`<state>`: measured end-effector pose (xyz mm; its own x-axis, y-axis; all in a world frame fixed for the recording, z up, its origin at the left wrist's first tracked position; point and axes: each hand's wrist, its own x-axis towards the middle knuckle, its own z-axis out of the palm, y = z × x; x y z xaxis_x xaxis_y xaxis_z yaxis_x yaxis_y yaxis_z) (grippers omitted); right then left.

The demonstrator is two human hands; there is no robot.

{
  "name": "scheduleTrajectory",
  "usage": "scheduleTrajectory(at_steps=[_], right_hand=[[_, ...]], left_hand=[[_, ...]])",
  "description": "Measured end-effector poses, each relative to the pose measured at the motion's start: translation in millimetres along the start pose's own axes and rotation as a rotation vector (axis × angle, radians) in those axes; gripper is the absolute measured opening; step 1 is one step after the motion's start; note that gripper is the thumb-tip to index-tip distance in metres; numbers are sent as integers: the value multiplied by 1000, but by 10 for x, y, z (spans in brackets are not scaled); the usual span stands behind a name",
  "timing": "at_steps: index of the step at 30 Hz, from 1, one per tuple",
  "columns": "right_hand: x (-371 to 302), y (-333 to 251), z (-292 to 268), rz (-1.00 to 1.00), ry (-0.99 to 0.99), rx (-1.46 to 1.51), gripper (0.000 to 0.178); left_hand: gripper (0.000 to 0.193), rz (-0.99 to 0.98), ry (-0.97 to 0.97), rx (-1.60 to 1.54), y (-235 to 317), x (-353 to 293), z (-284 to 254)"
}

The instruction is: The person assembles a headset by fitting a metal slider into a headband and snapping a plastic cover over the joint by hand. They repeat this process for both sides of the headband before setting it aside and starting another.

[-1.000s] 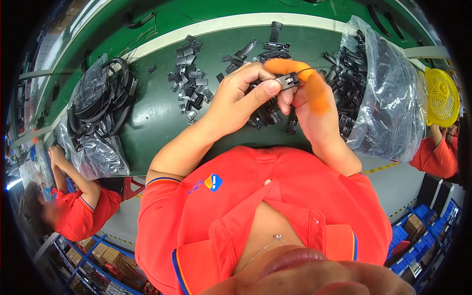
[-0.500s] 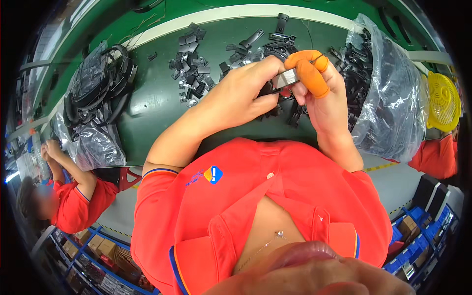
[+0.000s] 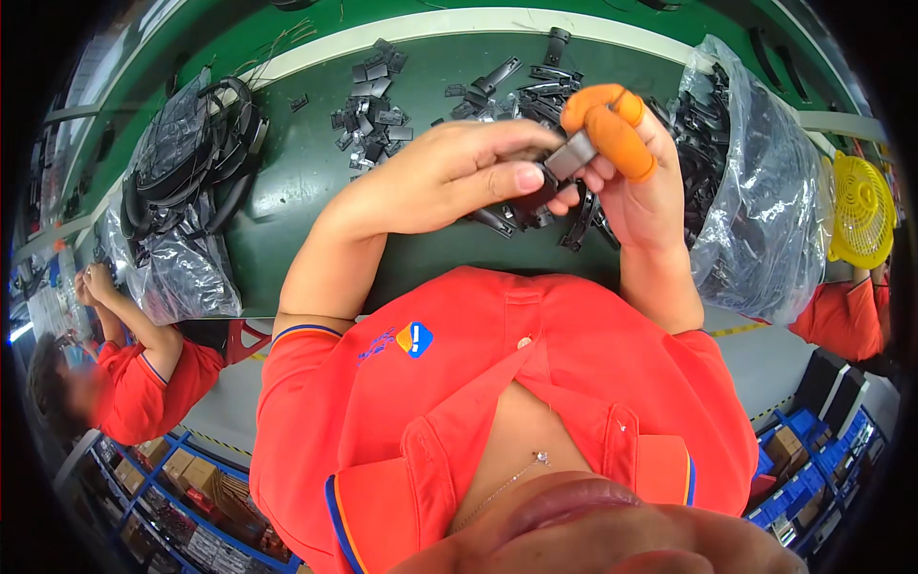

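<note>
My right hand [image 3: 639, 182], with orange finger cots on two curled fingers, grips a small black-and-grey plastic part [image 3: 571, 156]. The part's flat grey face is turned up, and a darker portion hangs below it, partly hidden by my fingers. My left hand [image 3: 459, 182] is at the part's left end, its thumb and blurred fingers stretched and apart. The fingertips are at or very near the part; contact is hard to make out. Behind and below both hands lies a heap of black plastic pieces [image 3: 550, 93] on the green tabletop [image 3: 296, 177].
Small black clips [image 3: 373, 120] are scattered left of the heap. A clear bag of black parts [image 3: 755, 191] stands at right beside a yellow fan [image 3: 861, 210]. At left, black curved bands [image 3: 191, 163] lie on clear plastic. Co-workers in red sit on both sides.
My left hand's fingers have loosened from a closed grip and straightened, and the hand has drawn slightly left. The part has tilted in my right hand, its grey face turning.
</note>
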<state>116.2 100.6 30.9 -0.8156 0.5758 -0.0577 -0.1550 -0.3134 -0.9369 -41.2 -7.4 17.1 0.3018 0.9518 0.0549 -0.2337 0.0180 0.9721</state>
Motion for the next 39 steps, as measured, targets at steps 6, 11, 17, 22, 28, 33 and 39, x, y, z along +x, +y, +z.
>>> scheduleTrajectory(at_steps=[6,11,17,22,28,33,39], right_hand=[[237,36,197,-145,77,213,44],[329,248,-57,-63,94,-441,23],[476,751,94,-309,-197,-1152,19],[652,892,277,-484,-238,-1151,19],[691,915,312,-548,-247,-1448,17],[460,584,191,-52,-235,-769,19],[145,249,-89,93,-7,67,30]], left_hand=[[31,319,327,-77,114,-32,-187],[43,904,262,-804,136,-169,-675],[37,795,632,-502,377,-340,-468],[37,746,783,-446,406,-260,-340],[37,700,885,-342,438,-213,-232],[37,649,859,-237,363,-217,-262],[31,505,761,-50,112,17,-108]])
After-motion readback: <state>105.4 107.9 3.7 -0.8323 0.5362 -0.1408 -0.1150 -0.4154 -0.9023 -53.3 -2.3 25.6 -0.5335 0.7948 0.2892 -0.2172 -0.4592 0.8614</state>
